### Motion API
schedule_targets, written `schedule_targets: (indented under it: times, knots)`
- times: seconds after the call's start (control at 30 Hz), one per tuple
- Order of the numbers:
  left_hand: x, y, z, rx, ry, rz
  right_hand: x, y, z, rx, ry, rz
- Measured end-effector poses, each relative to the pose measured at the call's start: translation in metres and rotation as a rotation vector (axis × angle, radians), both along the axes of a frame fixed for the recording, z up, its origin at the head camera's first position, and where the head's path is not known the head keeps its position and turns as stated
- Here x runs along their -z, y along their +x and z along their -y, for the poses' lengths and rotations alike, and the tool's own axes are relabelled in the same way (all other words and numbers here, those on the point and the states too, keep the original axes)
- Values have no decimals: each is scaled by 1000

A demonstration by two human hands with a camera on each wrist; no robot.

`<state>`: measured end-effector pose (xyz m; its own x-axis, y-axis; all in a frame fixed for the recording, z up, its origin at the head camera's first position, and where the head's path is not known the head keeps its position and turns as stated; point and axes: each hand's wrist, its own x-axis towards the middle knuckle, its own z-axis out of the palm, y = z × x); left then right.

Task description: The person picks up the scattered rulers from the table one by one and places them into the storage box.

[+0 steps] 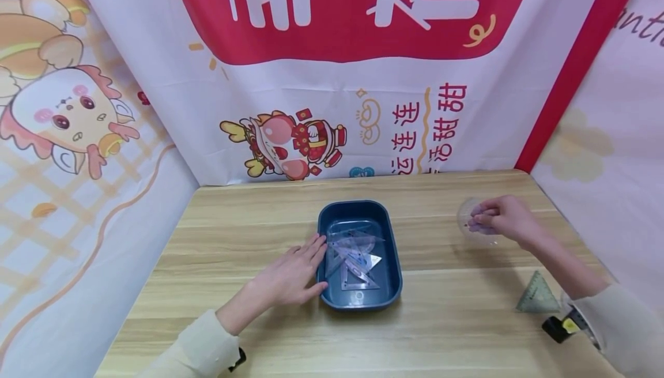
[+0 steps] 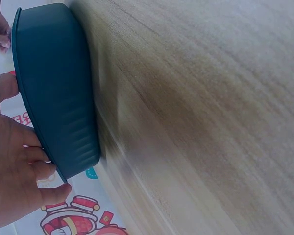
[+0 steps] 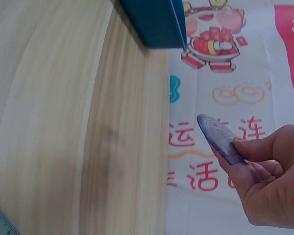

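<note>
A dark blue tray point(image 1: 394, 286) stands on the table with several clear set squares point(image 1: 358, 260) and a protractor-like piece lying overlapped inside. My left hand point(image 1: 290, 271) rests against its left rim, fingers and thumb spread along the edge. In the left wrist view, the fingertips touch the rim of the tray point(image 2: 56, 93). Off to the right, my right hand point(image 1: 505, 216) pinches a clear rounded protractor point(image 3: 218, 137) between thumb and fingers, held above the table. Its rounded outline with fine markings shows in the right wrist view.
A greenish clear set square point(image 1: 539, 294) lies on the wooden table point(image 1: 238, 216) at the right, near the right forearm. Printed cloth point(image 1: 311, 95) hangs behind the table, and more covers both sides.
</note>
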<state>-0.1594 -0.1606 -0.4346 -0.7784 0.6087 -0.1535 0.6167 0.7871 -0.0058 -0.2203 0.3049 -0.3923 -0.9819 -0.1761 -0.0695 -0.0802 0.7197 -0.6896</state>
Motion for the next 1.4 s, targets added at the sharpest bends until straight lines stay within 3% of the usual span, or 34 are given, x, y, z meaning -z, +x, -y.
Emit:
schedule_targets:
  times: [0.43, 0.67, 1.2, 1.4]
  knots:
    - [-2, 1, -1, -6, 6, 14, -13, 1, 45, -119, 25, -39]
    - [1, -1, 1, 25, 2, -16, -16, 1, 66, -180, -3, -36]
    - [3, -2, 1, 21, -1, -13, -18, -4, 105, -257, -178, 119]
    - [3, -3, 2, 27, 2, -14, -16, -8, 118, -306, -151, 96]
